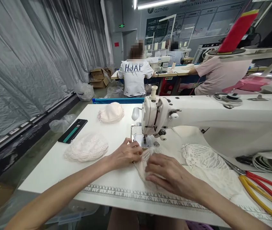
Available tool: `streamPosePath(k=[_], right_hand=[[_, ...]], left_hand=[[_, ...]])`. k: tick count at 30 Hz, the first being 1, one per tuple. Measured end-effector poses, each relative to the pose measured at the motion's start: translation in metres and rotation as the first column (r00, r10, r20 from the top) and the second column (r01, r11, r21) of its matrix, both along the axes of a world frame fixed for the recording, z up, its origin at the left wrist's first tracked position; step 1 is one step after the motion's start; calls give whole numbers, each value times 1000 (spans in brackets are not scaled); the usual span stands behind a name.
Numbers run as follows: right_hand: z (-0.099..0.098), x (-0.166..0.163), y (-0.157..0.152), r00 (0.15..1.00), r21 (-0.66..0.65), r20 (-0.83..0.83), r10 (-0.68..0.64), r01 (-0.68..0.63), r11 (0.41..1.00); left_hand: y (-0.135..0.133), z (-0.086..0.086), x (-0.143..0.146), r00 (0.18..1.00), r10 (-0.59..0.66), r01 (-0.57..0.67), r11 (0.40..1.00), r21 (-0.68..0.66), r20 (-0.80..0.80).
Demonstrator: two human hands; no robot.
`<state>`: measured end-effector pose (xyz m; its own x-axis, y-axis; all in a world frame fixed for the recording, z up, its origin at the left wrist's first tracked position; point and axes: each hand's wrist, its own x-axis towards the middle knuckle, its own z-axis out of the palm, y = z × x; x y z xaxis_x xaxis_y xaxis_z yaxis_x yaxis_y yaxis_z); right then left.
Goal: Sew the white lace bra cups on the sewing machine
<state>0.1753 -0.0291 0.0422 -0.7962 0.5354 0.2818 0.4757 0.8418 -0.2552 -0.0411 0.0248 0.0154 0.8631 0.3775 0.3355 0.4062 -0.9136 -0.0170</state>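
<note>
A cream lace fabric piece [142, 166] lies just in front of the needle of a white sewing machine [155, 111]. My left hand [127, 153] is at the left edge of this piece, its bent fingertips pressed on it beside the metal needle plate [137, 139]. Over the right part of the piece is my right hand [167, 172], fingers curled and closed on the lace, partly hiding it. More cream lace pieces [205, 159] lie to the right, under the machine arm. On the left are a stack of lace pieces [86, 147] and a smaller pale pink stack [112, 112].
Red- and yellow-handled scissors [251, 179] lie at the right. A black and green phone [73, 131] sits at the table's left edge. A printed ruler [131, 194] runs along the front edge. Ahead, a person in a white shirt [134, 76] sits at another table.
</note>
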Motion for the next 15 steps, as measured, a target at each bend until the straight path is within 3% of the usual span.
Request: streamPosePath(k=[3,7,15], right_hand=[[-13,-2,20,1000,46,23,2,-3,999],[-34,2,22,995,147,62,-76,67,987],[-42,12,23,962,333,77,-261,222,916]], left_hand=[[-1,5,-10,999,-7,7,1000,0,-52],[-3,5,-16,996,-11,13,1000,18,-85],[13,-3,2,998,6,0,994,105,-61]])
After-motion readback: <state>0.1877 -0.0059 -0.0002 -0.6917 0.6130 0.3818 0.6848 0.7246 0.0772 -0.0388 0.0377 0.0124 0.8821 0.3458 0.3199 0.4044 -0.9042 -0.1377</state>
